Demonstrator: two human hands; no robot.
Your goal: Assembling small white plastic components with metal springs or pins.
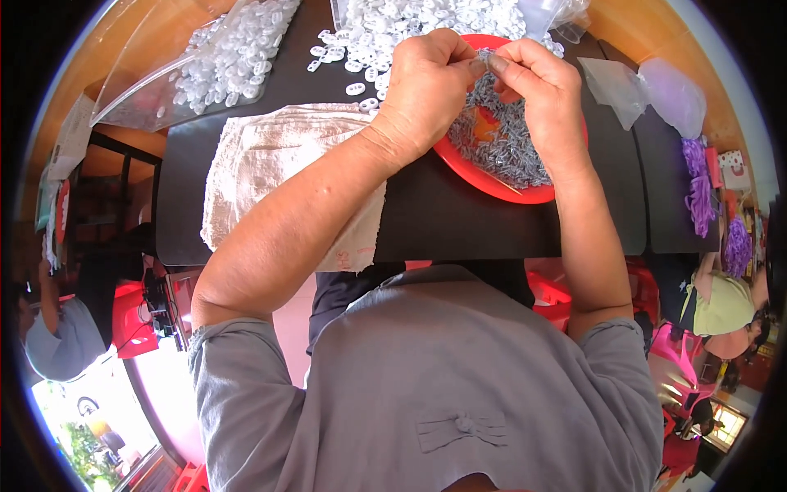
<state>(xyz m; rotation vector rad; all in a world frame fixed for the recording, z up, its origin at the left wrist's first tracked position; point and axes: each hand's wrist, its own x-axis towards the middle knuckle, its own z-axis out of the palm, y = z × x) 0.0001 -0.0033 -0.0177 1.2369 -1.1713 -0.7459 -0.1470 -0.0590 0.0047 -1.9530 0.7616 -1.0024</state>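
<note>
Over the far part of a red basin (525,195), my left hand (426,86) and my right hand (545,90) meet, fingertips almost touching. Thumb and fingers are pinched on each hand. What they hold is too small and too covered to make out. Many short grey twisted pieces (529,160), like bits of cord, line the basin around a bare orange-red patch of its bottom. A thin yellowish stick lies along the basin's near side. Beyond my left hand spreads a heap of small white oval plastic pieces (459,15) with holes in them.
A folded off-white cloth (270,164) lies on the dark table (467,225) under my left forearm. At far left a clear bag (234,61) holds more white pieces. Thin plastic bags (611,86) and purple bundles (698,193) are at the right. Other people sit at both sides.
</note>
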